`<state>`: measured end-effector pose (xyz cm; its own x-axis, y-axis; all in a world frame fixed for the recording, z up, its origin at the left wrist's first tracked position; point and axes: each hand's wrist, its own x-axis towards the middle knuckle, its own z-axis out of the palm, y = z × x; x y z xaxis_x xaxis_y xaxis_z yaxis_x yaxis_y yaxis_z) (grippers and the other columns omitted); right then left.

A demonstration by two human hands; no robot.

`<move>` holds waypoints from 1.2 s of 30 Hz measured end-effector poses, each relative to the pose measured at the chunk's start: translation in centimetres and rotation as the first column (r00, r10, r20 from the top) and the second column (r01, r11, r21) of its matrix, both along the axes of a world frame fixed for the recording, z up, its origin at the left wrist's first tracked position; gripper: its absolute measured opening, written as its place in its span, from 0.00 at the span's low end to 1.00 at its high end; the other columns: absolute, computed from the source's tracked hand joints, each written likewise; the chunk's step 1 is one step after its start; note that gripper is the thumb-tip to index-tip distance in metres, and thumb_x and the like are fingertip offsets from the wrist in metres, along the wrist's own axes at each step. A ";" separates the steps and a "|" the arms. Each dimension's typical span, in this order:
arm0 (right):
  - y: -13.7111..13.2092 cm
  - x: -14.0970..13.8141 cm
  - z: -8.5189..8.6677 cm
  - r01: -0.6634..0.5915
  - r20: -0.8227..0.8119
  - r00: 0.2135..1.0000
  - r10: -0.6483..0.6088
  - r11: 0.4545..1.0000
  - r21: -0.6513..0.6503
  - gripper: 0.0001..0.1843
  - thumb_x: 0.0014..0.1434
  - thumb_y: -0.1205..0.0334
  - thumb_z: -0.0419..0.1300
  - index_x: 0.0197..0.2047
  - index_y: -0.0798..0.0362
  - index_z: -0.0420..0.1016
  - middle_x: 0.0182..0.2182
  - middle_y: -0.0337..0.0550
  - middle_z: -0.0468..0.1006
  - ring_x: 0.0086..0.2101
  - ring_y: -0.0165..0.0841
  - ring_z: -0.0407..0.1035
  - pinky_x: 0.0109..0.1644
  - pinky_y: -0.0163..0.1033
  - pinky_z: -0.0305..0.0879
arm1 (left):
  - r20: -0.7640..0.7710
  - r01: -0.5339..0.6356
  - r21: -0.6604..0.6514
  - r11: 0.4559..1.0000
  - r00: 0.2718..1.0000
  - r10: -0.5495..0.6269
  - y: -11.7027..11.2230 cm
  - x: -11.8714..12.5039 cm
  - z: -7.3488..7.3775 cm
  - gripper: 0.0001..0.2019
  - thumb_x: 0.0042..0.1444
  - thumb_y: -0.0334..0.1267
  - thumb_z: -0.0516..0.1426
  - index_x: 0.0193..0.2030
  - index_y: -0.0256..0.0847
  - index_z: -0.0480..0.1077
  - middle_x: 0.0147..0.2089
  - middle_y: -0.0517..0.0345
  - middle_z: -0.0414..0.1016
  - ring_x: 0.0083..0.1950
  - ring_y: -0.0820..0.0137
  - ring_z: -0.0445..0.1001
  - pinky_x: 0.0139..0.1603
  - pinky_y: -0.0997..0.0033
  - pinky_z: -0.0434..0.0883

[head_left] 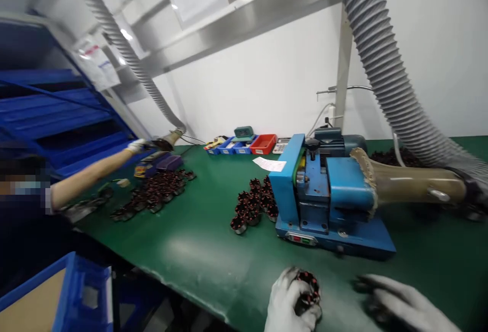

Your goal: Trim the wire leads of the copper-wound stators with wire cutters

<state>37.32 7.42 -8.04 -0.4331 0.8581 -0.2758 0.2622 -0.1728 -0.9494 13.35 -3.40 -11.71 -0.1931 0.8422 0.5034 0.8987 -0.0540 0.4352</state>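
1. While the green table (198, 255) fills most of the view, the person's two gloved hands sit at its near edge, at about 6 o'clock.
2. The left hand (292, 304) has its fingers curled closed around a dark wound coil part (309, 289) with red marks, which shows above the glove.
3. The right hand (404, 304) lies at about 5 o'clock, fingers stretched out loosely towards 9 o'clock; it is blurred, and I cannot tell whether it holds anything.
4. At 12 o'clock from the hands stands a blue machine (328, 194), with a beige nozzle (412, 183) fixed to its right side and joined to a grey ribbed hose (385, 62) running up to 12 o'clock.
5. Just beside the machine's left face, at 11 o'clock from the held part, lies a cluster of similar coils (253, 205).
6. At 9 o'clock a co-worker's arm (91, 174) reaches towards a second hose nozzle (168, 141), above another heap of coils (156, 194).
7. Small blue and red trays (244, 145) sit at the far edge by the wall.
8. A blue crate (76, 291) stands off the table at 8 o'clock.
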 end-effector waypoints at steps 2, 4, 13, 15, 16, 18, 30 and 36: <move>-1.9 -1.8 2.1 -0.182 -0.016 0.983 0.182 0.983 0.013 0.27 0.46 0.49 0.62 0.48 0.53 0.75 0.45 0.54 0.76 0.39 0.42 0.73 0.41 0.39 0.70 | 0.036 0.124 -0.002 0.992 0.992 -0.124 -0.2 2.1 -0.7 0.29 0.31 0.34 0.65 0.46 0.47 0.69 0.45 0.55 0.75 0.47 0.59 0.74 0.46 0.63 0.73; -2.7 -2.9 3.4 -0.268 -0.069 0.960 0.272 0.962 0.062 0.20 0.49 0.53 0.61 0.44 0.53 0.76 0.42 0.51 0.76 0.41 0.41 0.71 0.45 0.40 0.68 | 0.107 0.168 -0.055 0.984 0.981 -0.161 0.1 3.8 -0.5 0.45 0.29 0.37 0.66 0.59 0.42 0.58 0.47 0.50 0.74 0.46 0.57 0.73 0.48 0.59 0.73; -4.9 -2.8 0.9 0.351 -0.321 0.872 -0.369 0.929 -0.113 0.09 0.38 0.59 0.71 0.23 0.54 0.78 0.23 0.44 0.77 0.25 0.33 0.71 0.30 0.35 0.69 | 0.268 0.295 -0.163 0.942 0.932 -0.245 2.0 6.3 3.3 0.38 0.28 0.35 0.67 0.52 0.42 0.65 0.44 0.49 0.73 0.47 0.54 0.70 0.47 0.53 0.71; -5.3 -2.6 1.0 0.428 -0.371 0.782 -0.501 0.864 -0.263 0.11 0.38 0.58 0.72 0.25 0.52 0.78 0.22 0.40 0.77 0.22 0.29 0.69 0.26 0.32 0.69 | 0.258 0.271 -0.083 0.959 0.935 -0.242 1.9 6.6 3.4 0.35 0.27 0.36 0.68 0.48 0.43 0.67 0.41 0.52 0.72 0.44 0.55 0.71 0.44 0.54 0.71; -5.3 -2.4 1.2 0.452 -0.404 0.728 -0.554 0.831 -0.325 0.12 0.37 0.58 0.72 0.26 0.51 0.77 0.23 0.38 0.77 0.22 0.29 0.69 0.26 0.31 0.69 | 0.249 0.261 -0.049 0.964 0.938 -0.242 1.9 6.8 3.5 0.35 0.25 0.38 0.69 0.46 0.42 0.67 0.39 0.52 0.72 0.43 0.56 0.71 0.43 0.55 0.72; -5.1 -2.0 1.7 0.497 -0.452 0.624 -0.638 0.770 -0.400 0.13 0.36 0.58 0.73 0.27 0.49 0.77 0.26 0.36 0.79 0.24 0.29 0.71 0.28 0.31 0.71 | 0.232 0.263 -0.012 0.965 0.939 -0.254 1.9 6.9 3.6 0.38 0.21 0.44 0.71 0.45 0.41 0.66 0.38 0.53 0.71 0.41 0.56 0.70 0.41 0.54 0.71; -4.2 1.2 1.9 0.533 -0.324 0.746 -0.582 0.813 -0.235 0.30 0.40 0.45 0.69 0.44 0.49 0.71 0.32 0.42 0.78 0.24 0.33 0.70 0.24 0.36 0.69 | 0.142 0.336 -0.049 0.940 0.934 -0.327 1.9 6.6 4.5 0.40 0.29 0.50 0.68 0.52 0.41 0.63 0.46 0.49 0.70 0.50 0.53 0.68 0.51 0.50 0.69; -5.6 -0.2 0.0 0.387 -0.178 0.906 -0.385 0.922 -0.022 0.28 0.35 0.43 0.69 0.35 0.51 0.68 0.29 0.46 0.77 0.29 0.37 0.72 0.30 0.37 0.68 | 0.145 0.450 -0.007 0.893 0.884 -0.444 1.9 6.9 4.0 0.48 0.37 0.50 0.66 0.62 0.37 0.48 0.56 0.40 0.65 0.56 0.52 0.65 0.52 0.51 0.69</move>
<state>37.09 1.87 -8.01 -0.1074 0.9711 -0.2133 0.0070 -0.2137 -0.9769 20.26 -1.49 -7.73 0.1448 0.8740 0.4638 0.7155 -0.4163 0.5610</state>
